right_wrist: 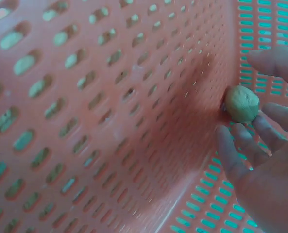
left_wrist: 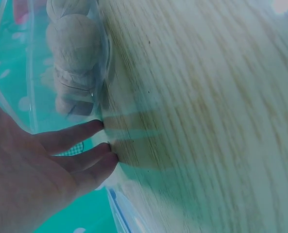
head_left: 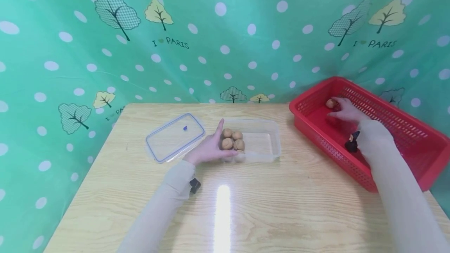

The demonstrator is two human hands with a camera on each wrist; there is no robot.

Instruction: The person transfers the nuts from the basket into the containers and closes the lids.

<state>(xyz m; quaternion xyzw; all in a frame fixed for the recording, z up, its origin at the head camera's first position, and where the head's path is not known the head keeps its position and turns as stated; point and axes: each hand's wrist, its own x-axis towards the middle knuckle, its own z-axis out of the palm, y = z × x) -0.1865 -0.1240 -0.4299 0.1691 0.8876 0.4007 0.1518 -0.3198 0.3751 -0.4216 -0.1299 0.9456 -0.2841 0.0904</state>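
In the head view my left hand (head_left: 209, 147) rests at the left end of a clear plastic container (head_left: 261, 158), thumb and fingers spread along its sides. The left wrist view shows the fingertips touching the table, fingers fairly straight. Several round brown walnuts (head_left: 227, 143) sit grouped at that end of the container. Over on the right, my right hand (head_left: 346, 111) reaches inside a red basket (head_left: 318, 138), close to a lone walnut (head_left: 330, 103) in its far corner. The right wrist view has this walnut (right_wrist: 242, 104) near the spread fingers; whether they touch it I cannot tell.
A clear lid (head_left: 175, 138) with a blue seal lies left of the container, a small blue mark on it. The wooden table (head_left: 267, 206) reflects a bright light strip. Behind it hangs a green dotted cloth (head_left: 239, 38).
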